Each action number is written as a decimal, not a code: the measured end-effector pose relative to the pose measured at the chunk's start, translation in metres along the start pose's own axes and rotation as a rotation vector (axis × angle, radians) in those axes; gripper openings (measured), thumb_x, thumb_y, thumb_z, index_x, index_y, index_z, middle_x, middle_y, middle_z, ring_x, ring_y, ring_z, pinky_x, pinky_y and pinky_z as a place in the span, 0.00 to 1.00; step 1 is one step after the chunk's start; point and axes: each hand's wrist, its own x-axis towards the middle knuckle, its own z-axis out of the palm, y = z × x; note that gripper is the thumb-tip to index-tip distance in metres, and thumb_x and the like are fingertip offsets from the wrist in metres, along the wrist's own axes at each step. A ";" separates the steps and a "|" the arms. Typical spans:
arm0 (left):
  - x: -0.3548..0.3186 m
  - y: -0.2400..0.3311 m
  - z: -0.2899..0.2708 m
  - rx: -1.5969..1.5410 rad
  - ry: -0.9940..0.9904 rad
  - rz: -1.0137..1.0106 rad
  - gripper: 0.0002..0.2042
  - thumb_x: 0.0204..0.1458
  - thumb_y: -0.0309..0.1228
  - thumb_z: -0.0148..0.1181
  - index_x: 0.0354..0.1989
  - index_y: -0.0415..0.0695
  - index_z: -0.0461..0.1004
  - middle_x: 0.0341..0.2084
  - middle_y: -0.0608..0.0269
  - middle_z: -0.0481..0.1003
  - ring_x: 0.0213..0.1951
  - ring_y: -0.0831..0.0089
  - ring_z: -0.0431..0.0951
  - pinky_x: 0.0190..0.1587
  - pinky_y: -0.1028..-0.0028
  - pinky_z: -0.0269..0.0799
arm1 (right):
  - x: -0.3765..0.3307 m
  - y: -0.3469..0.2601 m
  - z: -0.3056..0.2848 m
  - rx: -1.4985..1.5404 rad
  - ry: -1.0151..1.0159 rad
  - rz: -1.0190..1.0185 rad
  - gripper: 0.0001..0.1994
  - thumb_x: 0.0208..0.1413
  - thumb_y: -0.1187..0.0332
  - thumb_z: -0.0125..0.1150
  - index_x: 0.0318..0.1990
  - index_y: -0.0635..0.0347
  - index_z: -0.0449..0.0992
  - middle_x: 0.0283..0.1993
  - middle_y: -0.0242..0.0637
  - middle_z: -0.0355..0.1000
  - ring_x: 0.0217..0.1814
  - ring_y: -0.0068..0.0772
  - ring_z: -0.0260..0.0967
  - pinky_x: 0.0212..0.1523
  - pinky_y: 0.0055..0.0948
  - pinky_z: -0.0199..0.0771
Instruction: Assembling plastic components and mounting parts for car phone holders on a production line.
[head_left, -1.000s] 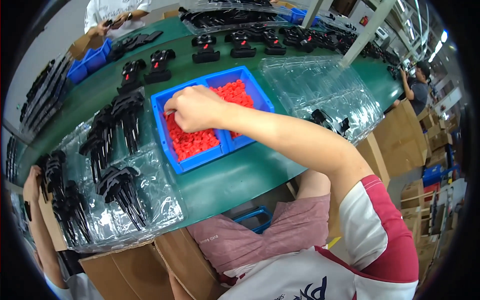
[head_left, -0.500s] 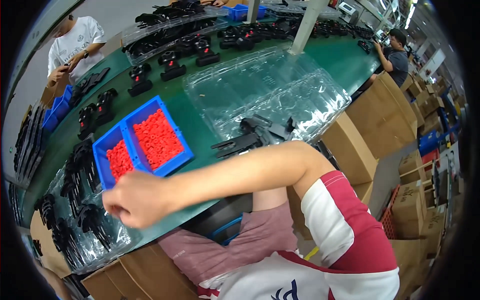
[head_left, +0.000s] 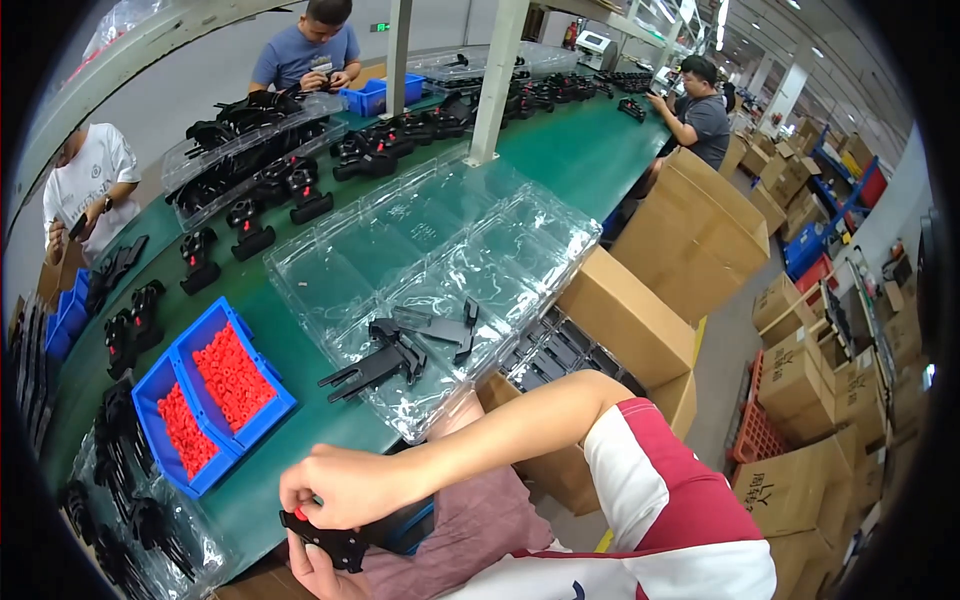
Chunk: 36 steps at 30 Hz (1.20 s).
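Observation:
My left hand [head_left: 312, 568] is closed around a black plastic part [head_left: 346, 546] at the near edge of the table, its thumb lying over the part. Above it my right hand [head_left: 345, 487] pinches a small red plastic piece [head_left: 301, 514] against the black part's upper end. Whether the piece sits in the part cannot be made out. Left of my hands stands a blue two-compartment bin [head_left: 232, 448] holding many small red pieces [head_left: 235, 380]. Several loose black parts [head_left: 385, 362] lie on a clear plastic tray [head_left: 350, 240] further right.
More black parts [head_left: 150, 520] rest on clear plastic at the left. Black assemblies with red pieces [head_left: 198, 262] line the green table [head_left: 560, 150]. A metal post [head_left: 497, 80] rises from it. Cardboard boxes [head_left: 690, 235] stand at the right. Co-workers [head_left: 305, 55] sit along the table.
My right hand has moved from beside the bin to the black part, which now shows with my left hand. The view has shifted, revealing more of the room and another co-worker.

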 end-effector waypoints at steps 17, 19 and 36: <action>0.037 0.022 -0.034 0.105 0.202 0.054 0.24 0.60 0.37 0.46 0.61 0.36 0.62 0.46 0.52 0.74 0.38 0.65 0.78 0.35 0.71 0.75 | 0.068 0.003 0.013 -0.344 -0.038 0.030 0.02 0.43 0.75 0.59 0.24 0.63 0.76 0.20 0.38 0.74 0.20 0.35 0.71 0.21 0.32 0.69; 0.050 0.021 -0.040 -0.094 0.181 -0.093 0.23 0.61 0.37 0.45 0.62 0.38 0.61 0.48 0.50 0.73 0.38 0.59 0.79 0.34 0.68 0.76 | 0.074 -0.006 -0.003 -0.328 -0.158 0.255 0.04 0.44 0.74 0.57 0.24 0.64 0.77 0.19 0.37 0.74 0.19 0.37 0.69 0.21 0.32 0.69; 0.080 0.027 -0.087 -0.617 -0.125 -0.167 0.32 0.57 0.31 0.48 0.70 0.48 0.45 0.59 0.40 0.62 0.42 0.43 0.77 0.43 0.48 0.77 | 0.188 0.055 -0.034 -1.421 0.062 -0.170 0.07 0.42 0.72 0.56 0.25 0.65 0.78 0.28 0.45 0.76 0.25 0.48 0.71 0.29 0.39 0.72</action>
